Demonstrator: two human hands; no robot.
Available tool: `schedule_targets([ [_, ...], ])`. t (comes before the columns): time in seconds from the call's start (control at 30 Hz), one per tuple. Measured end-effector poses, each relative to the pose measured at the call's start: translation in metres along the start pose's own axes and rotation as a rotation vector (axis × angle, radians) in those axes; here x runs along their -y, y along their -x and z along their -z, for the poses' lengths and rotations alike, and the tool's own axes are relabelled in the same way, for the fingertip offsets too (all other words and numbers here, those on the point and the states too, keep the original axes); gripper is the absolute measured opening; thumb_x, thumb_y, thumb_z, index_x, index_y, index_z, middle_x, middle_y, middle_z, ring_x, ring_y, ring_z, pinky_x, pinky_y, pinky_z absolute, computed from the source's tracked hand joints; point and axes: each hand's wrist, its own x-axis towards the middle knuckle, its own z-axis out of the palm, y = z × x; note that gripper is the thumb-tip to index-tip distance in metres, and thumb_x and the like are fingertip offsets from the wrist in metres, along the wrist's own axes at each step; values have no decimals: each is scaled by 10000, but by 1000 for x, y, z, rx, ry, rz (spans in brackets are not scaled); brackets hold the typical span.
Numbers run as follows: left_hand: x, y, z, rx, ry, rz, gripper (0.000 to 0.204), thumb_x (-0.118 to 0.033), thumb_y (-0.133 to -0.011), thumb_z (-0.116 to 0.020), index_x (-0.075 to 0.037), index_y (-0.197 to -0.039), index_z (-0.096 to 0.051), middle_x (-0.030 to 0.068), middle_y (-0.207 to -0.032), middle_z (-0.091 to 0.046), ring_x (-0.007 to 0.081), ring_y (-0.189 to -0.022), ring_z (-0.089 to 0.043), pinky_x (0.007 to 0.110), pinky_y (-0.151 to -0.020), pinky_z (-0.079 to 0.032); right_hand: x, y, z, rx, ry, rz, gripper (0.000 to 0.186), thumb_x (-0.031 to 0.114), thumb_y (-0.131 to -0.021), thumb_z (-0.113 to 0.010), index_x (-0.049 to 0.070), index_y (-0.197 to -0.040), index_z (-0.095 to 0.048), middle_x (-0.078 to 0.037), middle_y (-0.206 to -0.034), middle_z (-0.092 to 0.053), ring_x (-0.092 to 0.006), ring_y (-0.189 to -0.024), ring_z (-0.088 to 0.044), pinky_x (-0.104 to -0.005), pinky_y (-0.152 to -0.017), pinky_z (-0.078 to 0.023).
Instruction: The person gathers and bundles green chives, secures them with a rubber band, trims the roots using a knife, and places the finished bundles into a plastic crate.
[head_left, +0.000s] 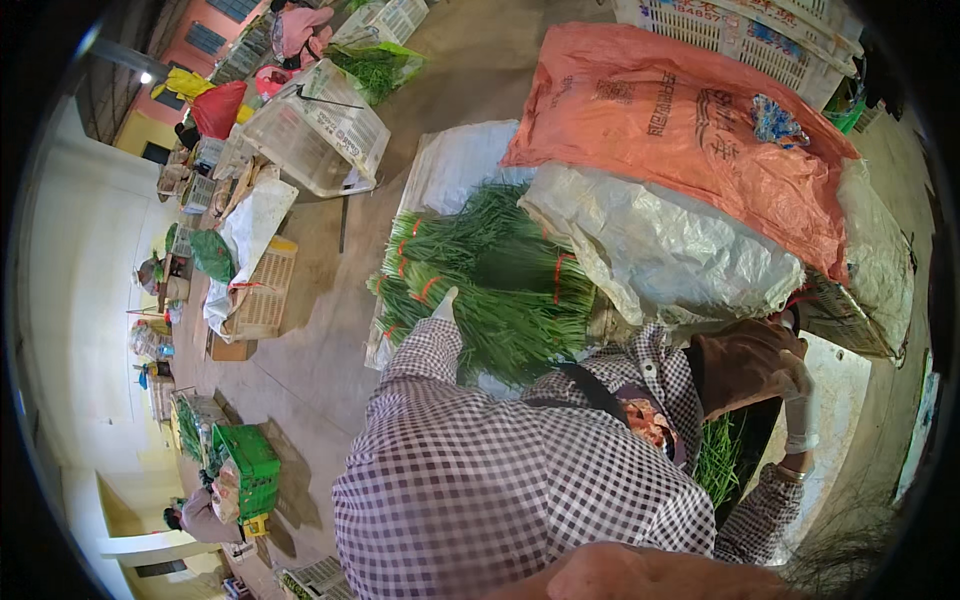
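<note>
Bunches of greens [515, 325], long-leaved and bound with red ties [557, 278], lie heaped on a pale sheet [465, 150] near the centre of my view; an orange sack [680, 130] lies at one to two o'clock of them. The left hand [446, 305], white-gloved, touches the heap at its eight o'clock; whether its fingers are closed I cannot tell. The right hand [800, 415] is at four o'clock, against brown cloth [745, 360], its fingers likewise unclear to me. I judge each bunch light, limp toward the leaf tips and easily bruised, perhaps slippery if damp; the tied band should offer the firmest hold.
</note>
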Motion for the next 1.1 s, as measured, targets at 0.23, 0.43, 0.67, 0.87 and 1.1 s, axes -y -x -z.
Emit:
schedule_targets([
  [0.23, -59, 10, 23, -113, -91, -134, 600, -489, -837, -662, -57, -1247, -586, 113, -1149, -659, 311, -1004, -610, 474, -907, -462, -5, -9, 35, -44, 30, -5, 367, 132, -928, -619, 6, -1268, -561, -24, -1070, -611, -91, -857, -558, -245, -744, -480],
  [0.43, -154, 30, -8, -215, -202, -384, 553, -469, -853, -638, -56, -1220, -603, 110, -1120, -669, 299, -969, -621, 466, -875, -470, -20, -12, 56, -91, -18, -26, 356, 140, -939, -596, 44, -1280, -559, -2, -992, -628, -68, -765, -533, -216, -679, -426],
  [0.67, -132, 2, -45, -241, -361, -360, 503, -446, -871, -609, -56, -1188, -623, 106, -1085, -681, 286, -929, -634, 456, -838, -478, -49, 7, 63, -175, -26, -87, 362, 166, -955, -578, 21, -1286, -561, -7, -954, -601, -64, -736, -501, -207, -663, -406],
  [0.87, -124, -19, -69, -333, -552, -415, 465, -426, -886, -585, -55, -1161, -641, 102, -1055, -691, 274, -894, -645, 448, -806, -485, -64, 26, 86, -186, -19, -76, 545, 303, -921, -657, 7, -1352, -505, -56, -1110, -610, -87, -804, -556, -222, -670, -436],
  [1.1, -175, -23, -124, -419, -1086, -610, 427, -403, -905, -557, -55, -1130, -661, 98, -1020, -702, 260, -853, -657, 438, -769, -493, -80, 33, 87, -281, 90, -170, 429, 250, -950, -619, 13, -1303, -559, -61, -1123, -623, -99, -840, -565, -245, -711, -455],
])
